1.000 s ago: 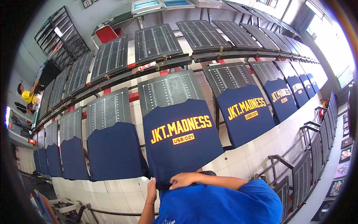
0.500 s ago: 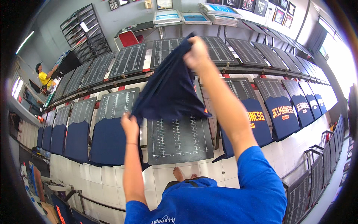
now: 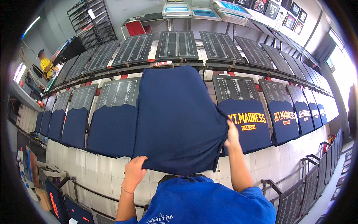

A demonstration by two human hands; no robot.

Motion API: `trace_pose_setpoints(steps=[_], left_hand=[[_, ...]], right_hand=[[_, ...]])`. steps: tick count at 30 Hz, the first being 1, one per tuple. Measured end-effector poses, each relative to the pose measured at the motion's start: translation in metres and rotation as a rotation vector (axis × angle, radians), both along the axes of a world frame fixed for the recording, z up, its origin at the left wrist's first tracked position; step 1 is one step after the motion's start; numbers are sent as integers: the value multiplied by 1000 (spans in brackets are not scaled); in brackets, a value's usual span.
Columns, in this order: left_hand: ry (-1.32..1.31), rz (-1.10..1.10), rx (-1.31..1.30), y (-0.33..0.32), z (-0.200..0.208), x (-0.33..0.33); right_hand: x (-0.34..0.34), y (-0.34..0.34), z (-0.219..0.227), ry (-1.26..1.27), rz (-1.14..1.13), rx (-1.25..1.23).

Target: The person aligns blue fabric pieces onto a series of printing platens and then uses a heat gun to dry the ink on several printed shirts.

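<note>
A plain navy T-shirt (image 3: 175, 119) is spread over the black printing board in front of me and hides that board. Its lower edge hangs near my waist. My left hand (image 3: 135, 168) is closed on the shirt's near left corner. On the other side, my right hand (image 3: 232, 135) pinches the fabric at the right edge, pulling creases across the lower right part. The cloth looks smooth toward the far end. Just right of my right hand lies a navy shirt with yellow-orange lettering (image 3: 248, 128) on its own board.
Plain navy shirts (image 3: 112, 128) cover boards to the left. Bare ruled boards (image 3: 177, 44) form a row behind a dark metal rail. Stacked framed screens (image 3: 229, 11) and a red chair (image 3: 135, 28) stand farther back. A person in yellow (image 3: 46, 65) is at far left. Black racks (image 3: 291, 201) stand lower right.
The shirt, earlier lifted and bunched above the bare board, now lies spread over it. Both hands have come down and nearer to me, the right one from high over the far end.
</note>
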State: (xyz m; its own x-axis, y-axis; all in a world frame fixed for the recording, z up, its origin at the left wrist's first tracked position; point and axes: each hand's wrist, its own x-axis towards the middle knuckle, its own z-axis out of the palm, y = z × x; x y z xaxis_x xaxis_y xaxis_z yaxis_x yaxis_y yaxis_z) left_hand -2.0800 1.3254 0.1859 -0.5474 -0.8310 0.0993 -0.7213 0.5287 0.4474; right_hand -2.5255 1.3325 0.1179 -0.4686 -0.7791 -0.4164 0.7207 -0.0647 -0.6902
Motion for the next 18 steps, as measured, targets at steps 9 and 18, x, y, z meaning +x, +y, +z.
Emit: trace_pose_setpoints(steps=[9, 18], left_hand=[[560, 733, 411, -105, -206, -18], [370, 701, -27, -103, -230, -14]], right_hand=[[22, 29, -113, 133, 193, 314], [11, 60, -141, 390, 437, 441]])
